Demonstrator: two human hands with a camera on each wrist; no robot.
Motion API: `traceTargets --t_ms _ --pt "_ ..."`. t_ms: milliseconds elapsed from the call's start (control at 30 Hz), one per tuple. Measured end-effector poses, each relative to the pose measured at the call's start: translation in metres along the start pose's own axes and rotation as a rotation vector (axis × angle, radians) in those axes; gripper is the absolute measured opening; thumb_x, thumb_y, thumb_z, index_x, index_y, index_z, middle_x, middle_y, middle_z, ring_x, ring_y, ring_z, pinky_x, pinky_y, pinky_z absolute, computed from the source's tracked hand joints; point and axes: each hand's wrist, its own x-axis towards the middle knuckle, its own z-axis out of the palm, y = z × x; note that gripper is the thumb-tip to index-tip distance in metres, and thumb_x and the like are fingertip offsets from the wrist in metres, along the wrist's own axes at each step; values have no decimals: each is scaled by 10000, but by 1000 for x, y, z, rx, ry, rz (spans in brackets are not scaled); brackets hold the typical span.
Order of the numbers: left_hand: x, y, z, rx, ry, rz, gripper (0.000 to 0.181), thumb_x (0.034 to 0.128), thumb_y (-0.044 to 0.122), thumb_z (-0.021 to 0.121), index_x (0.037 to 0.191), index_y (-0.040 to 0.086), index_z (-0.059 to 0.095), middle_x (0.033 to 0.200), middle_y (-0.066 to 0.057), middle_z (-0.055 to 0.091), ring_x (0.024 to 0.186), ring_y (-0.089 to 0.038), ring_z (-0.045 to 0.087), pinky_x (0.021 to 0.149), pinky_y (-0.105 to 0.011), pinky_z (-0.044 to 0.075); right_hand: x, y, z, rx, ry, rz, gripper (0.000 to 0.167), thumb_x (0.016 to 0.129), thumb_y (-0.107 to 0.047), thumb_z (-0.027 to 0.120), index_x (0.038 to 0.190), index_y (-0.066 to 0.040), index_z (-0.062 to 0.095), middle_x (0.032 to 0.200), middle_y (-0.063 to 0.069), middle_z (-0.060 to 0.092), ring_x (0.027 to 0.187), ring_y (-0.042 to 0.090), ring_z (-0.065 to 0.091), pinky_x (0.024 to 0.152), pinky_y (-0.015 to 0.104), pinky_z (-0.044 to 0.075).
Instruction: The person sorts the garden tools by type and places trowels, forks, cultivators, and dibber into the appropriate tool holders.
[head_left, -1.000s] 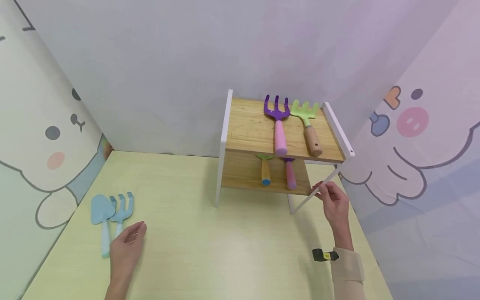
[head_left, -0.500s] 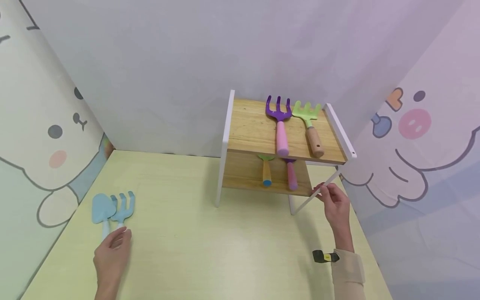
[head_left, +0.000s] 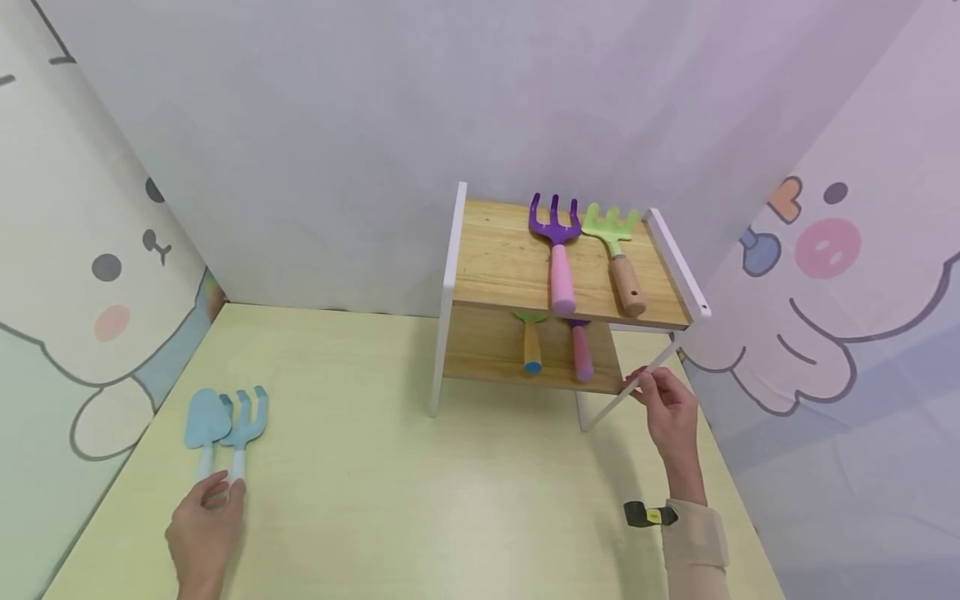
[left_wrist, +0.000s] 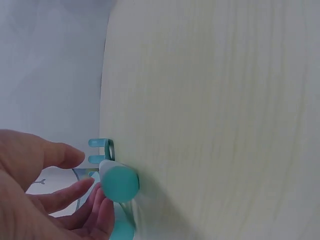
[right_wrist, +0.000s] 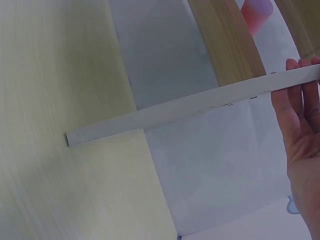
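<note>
Blue fork point(head_left: 242, 432) beside parted left fingers point(left_wrist: 65, 196)

Pale yellow table point(head_left: 345, 417) is stretching across lower view. Greyish-white backdrop point(head_left: 322, 167) is hanging behind far edge, turning lilac toward upper right. White cartoon animal point(head_left: 60, 250) is filling left side, pink cheek point(head_left: 112, 322) showing; second cartoon animal point(head_left: 877, 300), pink-snouted, is covering right side, orange heart point(head_left: 786, 200) near eye.

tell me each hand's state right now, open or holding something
Left hand: open, near the blue fork, not gripping it.
Right hand: closed, holding the white shelf leg.
</note>
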Motion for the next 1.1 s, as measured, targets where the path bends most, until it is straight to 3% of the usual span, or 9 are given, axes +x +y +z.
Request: traceTargets --t_ms 133,433,633,967,1100 --pt "2 -1 0 36 -35 20 477 1014 197 565 1386 -97 523 1332 -343 573 1187 -507 574 1035 -650 393 -1 -1 0 -2 7 -3 125 1016 118 519 1011 222 588 935 23 728 850 109 746 802 243 596" --pt "7 -3 0 75 -133 46 533 994 150 597 1419 -138 454 1332 -363 547 1187 -522 566 989 -643 432 -2 3 -1 -9 -5 1 143 1025 94 523 1008 224 579 943 6 722 867 100 739 817 251 595" --pt "14 -5 -1 99 -239 69 562 1000 215 603 1416 -136 466 1347 -338 575 1175 -500 599 877 -541 539 -1 6 -3 -11 -13 -8 161 1032 75 527 999 226 569 944 -3 719 874 92 737 816 250 595" --pt "15 -4 -4 23 -376 -37 683 1005 345 623 1491 -81 402 1444 -346 487 1283 -521 503 1015 -610 455 -1 2 -1 -10 -13 -21 150 1029 96 511 1001 231 569 934 6 720 873 97 737 817 252 596" --pt "17 -7 -6 -14 -459 -45 768 1001 424 636 1524 -68 362 1469 -331 473 1349 -529 439 1083 -633 392 0 2 0 3 -13 -19 142 1024 104 515 989 232 567 930 13 723 877 102 738 818 259 597"
